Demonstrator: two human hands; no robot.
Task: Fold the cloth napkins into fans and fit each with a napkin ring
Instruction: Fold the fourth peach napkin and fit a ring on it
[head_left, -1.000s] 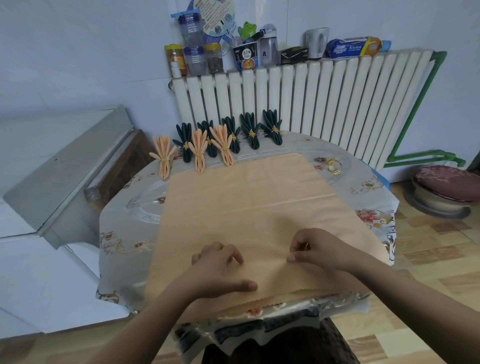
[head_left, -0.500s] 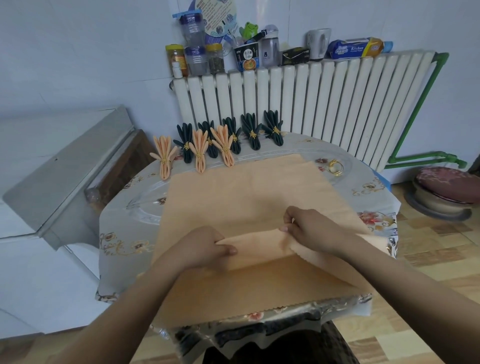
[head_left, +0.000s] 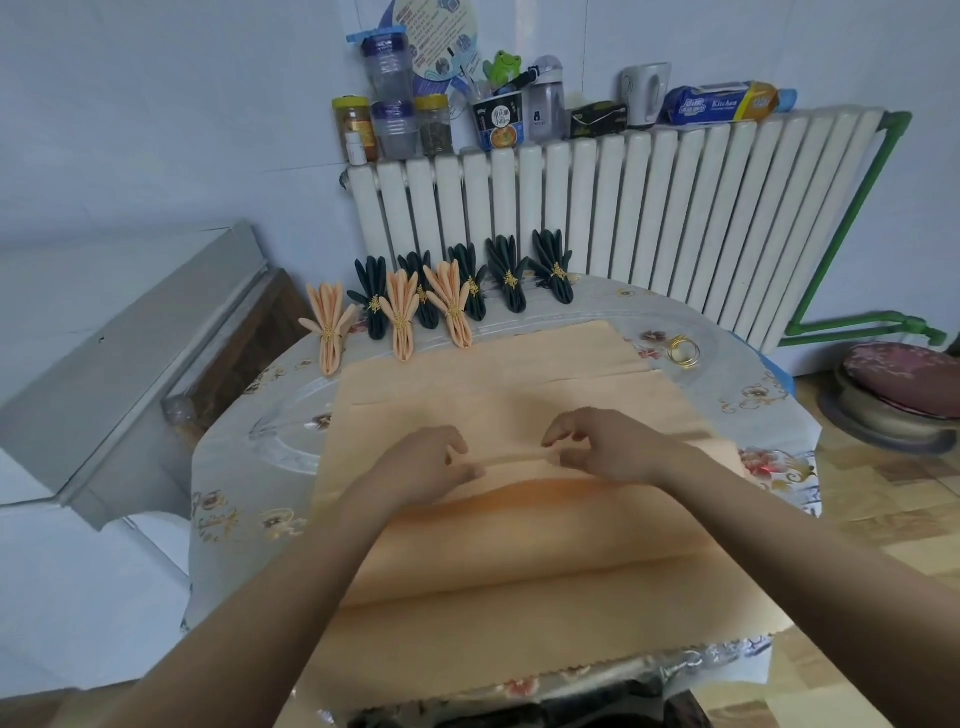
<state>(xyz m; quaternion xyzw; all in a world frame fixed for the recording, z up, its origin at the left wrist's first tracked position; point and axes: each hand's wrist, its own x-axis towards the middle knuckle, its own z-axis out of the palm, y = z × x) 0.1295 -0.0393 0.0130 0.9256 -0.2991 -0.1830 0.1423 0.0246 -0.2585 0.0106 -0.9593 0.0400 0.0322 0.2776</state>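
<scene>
- The peach napkin (head_left: 519, 587) lies spread on the table (head_left: 234, 467), reaching from the near edge back toward the row of finished fans.
- A raised fold (head_left: 514, 460) runs across the napkin's middle, and a second, softer ridge crosses the napkin nearer the table's front edge.
- The left hand (head_left: 421, 467) pinches the fold's left end between thumb and curled fingers.
- The right hand (head_left: 608, 449) pinches the fold's right end the same way, its fingers curled over the crease.
- The two hands sit near each other, apart, with the fold stretched between them.
- Three peach fans (head_left: 400, 317) and five dark green fans (head_left: 511, 280) stand ringed behind the napkin.
- Loose gold rings (head_left: 683, 351) lie just beyond the napkin's far right corner.
- A radiator (head_left: 649, 208) stands behind the table.
</scene>
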